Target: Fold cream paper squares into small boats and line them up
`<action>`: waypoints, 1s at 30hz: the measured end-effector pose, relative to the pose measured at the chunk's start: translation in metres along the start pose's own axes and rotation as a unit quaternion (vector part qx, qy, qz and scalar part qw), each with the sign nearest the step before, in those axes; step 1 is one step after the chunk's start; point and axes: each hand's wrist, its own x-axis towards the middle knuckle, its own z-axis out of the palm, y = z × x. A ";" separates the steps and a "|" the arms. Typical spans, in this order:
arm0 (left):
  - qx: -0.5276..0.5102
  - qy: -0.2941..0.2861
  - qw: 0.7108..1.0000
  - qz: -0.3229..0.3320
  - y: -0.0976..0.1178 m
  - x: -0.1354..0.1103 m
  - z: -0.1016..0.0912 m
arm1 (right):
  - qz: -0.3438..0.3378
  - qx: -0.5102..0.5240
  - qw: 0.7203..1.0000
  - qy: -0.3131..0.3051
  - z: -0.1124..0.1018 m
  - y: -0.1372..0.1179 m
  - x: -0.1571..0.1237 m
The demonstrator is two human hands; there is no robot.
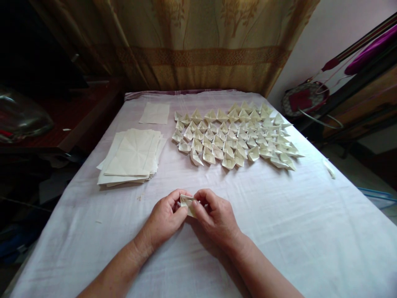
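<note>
A small piece of folded cream paper point(188, 206) is held between both hands above the near middle of the table. My left hand point(166, 213) pinches its left side, thumb in front and fingers behind. The thumb and fingers of my right hand point(217, 213) close on its right side and hide part of it. Beyond the hands, to the right, stand rows of folded paper boats point(228, 161), several rows deep. At the left lies a stack of creased paper sheets point(133, 153), its edges uneven.
A single paper sheet point(155, 113) lies behind the stack. The table wears a pale cloth point(279, 231). A gold-brown curtain point(198, 49) hangs behind, a dark red wooden surface point(102, 103) stands at left, and a patterned bag point(305, 99) sits at right.
</note>
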 end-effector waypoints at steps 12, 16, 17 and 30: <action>-0.122 -0.029 0.991 -0.055 0.003 -0.001 0.000 | 0.068 0.163 0.983 -0.052 -0.001 0.001 0.003; -0.098 -0.035 0.993 -0.055 0.002 0.000 -0.001 | 0.101 0.183 0.976 -0.052 -0.002 -0.001 0.004; -0.088 -0.037 0.994 -0.050 0.001 0.000 -0.001 | 0.103 0.180 0.977 -0.052 -0.002 -0.001 0.004; 0.142 0.081 0.982 0.094 -0.007 0.005 -0.012 | 0.032 0.000 0.999 0.005 -0.003 0.002 0.003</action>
